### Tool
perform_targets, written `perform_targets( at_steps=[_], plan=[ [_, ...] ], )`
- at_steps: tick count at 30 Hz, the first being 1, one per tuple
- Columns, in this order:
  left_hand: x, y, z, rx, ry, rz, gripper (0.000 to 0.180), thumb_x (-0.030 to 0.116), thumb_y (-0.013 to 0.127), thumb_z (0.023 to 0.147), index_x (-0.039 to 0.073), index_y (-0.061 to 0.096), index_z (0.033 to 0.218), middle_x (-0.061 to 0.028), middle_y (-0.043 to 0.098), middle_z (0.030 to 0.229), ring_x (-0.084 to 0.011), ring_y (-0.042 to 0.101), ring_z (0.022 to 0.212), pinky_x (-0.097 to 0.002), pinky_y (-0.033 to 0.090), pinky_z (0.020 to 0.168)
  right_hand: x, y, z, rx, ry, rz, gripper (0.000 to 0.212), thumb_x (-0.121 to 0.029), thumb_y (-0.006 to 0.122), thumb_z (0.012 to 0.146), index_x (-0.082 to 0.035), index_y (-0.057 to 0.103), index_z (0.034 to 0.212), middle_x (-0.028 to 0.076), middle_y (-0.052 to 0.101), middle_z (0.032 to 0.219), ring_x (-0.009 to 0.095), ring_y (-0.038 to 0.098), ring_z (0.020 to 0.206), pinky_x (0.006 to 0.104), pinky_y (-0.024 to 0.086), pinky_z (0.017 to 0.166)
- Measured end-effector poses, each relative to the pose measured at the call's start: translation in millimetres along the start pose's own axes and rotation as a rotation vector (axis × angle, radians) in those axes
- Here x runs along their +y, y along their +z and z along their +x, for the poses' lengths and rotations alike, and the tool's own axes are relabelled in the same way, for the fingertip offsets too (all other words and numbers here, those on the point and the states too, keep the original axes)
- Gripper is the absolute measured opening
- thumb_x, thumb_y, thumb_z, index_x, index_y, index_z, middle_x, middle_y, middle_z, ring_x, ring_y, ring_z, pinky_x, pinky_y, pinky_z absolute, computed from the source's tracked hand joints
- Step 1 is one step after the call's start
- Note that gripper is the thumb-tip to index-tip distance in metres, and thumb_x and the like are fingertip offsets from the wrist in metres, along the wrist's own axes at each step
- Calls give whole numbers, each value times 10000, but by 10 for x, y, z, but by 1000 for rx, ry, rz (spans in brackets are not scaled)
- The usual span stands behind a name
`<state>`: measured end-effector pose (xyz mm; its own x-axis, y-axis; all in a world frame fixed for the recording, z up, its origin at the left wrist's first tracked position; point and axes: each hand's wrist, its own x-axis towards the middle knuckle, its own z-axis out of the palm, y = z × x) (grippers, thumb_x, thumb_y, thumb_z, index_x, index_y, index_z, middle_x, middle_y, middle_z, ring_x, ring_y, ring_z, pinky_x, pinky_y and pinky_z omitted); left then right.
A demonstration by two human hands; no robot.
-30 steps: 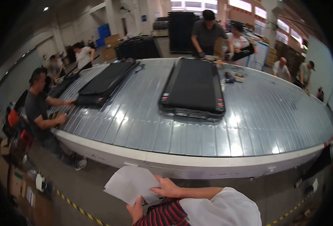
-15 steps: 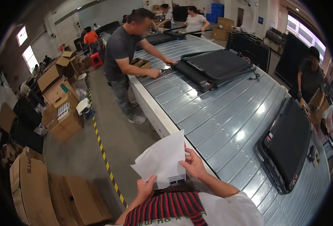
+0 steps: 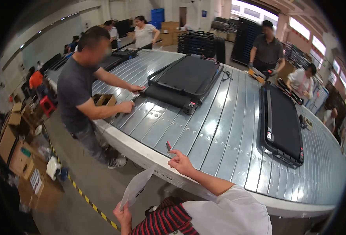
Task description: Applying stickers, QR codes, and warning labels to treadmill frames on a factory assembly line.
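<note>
My left hand [image 3: 122, 214] grips the lower edge of a white sheet of paper [image 3: 137, 185], which is tilted and seen nearly edge-on beside the table. Over the table's near edge, my right hand [image 3: 182, 163] has a small red and dark label [image 3: 168, 147] at its fingertips. Its index finger points forward and the other fingers are curled; whether the label is pinched or stuck to the finger is hard to see. Beyond it, a black treadmill-like machine [image 3: 188, 78] lies on the metal-topped table [image 3: 204, 135], and a second such machine [image 3: 281, 123] lies to the right.
A co-worker in a dark shirt [image 3: 79, 84] leans over the first machine from the left, both hands at its end. Across the table stands another gloved person [image 3: 267, 49]. Cardboard boxes [image 3: 43, 192] and yellow-black floor tape [image 3: 87, 199] are on the left.
My right hand has left the sheet and moved over the table with the small label. The sheet has swung down to the left in my left hand. My view has turned right.
</note>
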<state>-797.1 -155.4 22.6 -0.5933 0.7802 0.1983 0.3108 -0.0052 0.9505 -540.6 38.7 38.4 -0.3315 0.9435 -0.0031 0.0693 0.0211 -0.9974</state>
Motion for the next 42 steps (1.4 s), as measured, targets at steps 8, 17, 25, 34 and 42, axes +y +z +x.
perform_targets(
  at_steps=[8, 17, 25, 34, 42],
  plan=[
    [-380, 33, 1076, -322, 224, 132, 245, -50, 519, 635, 1, 622, 851, -149, 625, 815, -248, 613, 769, -311, 466, 713, 310, 180, 265, 192, 44, -141, 404, -49, 557, 767, -9, 381, 1129, 60, 590, 687, 105, 551, 610, 238, 448, 567],
    [-223, 344, 2188, -508, 657, 180, 267, -56, 506, 606, 37, 621, 829, -124, 626, 849, -281, 602, 815, -345, 458, 734, 300, 363, 1072, 344, 65, 53, 385, -28, 550, 750, 1, 403, 1105, 57, 583, 654, 102, 552, 576, 222, 440, 527],
    [-411, 520, 3002, -538, 545, 280, 306, -64, 515, 596, 57, 622, 856, -114, 629, 827, -271, 611, 778, -328, 477, 692, 338, 630, 2150, 234, 29, 36, 424, -41, 566, 752, -41, 394, 1139, 62, 574, 682, 106, 542, 602, 237, 436, 549],
    [-329, 1052, 3828, -792, 685, 203, 337, -23, 537, 592, 87, 613, 901, -95, 627, 864, -245, 610, 788, -325, 480, 680, 359, 523, 2595, 353, 105, -52, 442, -49, 563, 752, -20, 376, 1151, 71, 585, 698, 117, 558, 611, 234, 448, 556],
    [-253, 1543, 4778, -1093, 806, -64, 376, -28, 571, 555, 80, 600, 914, -88, 623, 868, -262, 603, 793, -339, 472, 683, 241, 567, 2770, 720, 86, 45, 418, -60, 566, 735, 7, 401, 1113, 71, 592, 659, 110, 553, 562, 229, 446, 533]
  ],
)
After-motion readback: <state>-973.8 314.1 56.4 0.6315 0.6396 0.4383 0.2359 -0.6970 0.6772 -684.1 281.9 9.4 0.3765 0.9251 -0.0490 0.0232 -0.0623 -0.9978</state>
